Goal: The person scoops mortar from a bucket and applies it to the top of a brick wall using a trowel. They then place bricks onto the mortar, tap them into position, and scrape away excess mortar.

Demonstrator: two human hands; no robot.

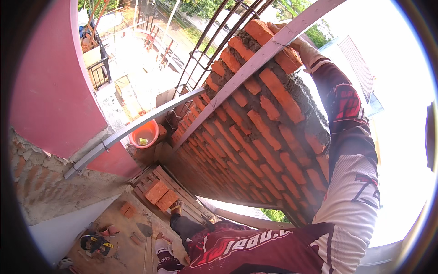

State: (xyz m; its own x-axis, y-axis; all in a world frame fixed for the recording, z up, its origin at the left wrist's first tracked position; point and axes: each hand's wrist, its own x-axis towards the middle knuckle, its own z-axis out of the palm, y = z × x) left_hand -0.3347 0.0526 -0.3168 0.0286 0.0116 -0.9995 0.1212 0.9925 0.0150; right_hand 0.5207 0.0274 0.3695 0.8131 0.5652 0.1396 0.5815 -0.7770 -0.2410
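Observation:
My right arm reaches up along the right side of a red brick wall (255, 132) with grey mortar joints. At the wall's top my right hand (299, 44) is closed over a brick (287, 60). A grey metal bar (246, 75) crosses in front and hides part of that hand. Another brick (258, 31) lies beside my fingertips. Low down, my left hand (161, 237) is closed beside the grey blade of a trowel (145, 229); its grip seems to be inside my fingers.
Steel rebar (199, 55) rises past the wall's far end. A second metal bar (132, 125) runs to the pink wall (59, 68). An orange bucket (144, 134) stands beyond it. Loose bricks (160, 195) rest on planks by my foot; a black-and-yellow tool (96, 244) lies lower left.

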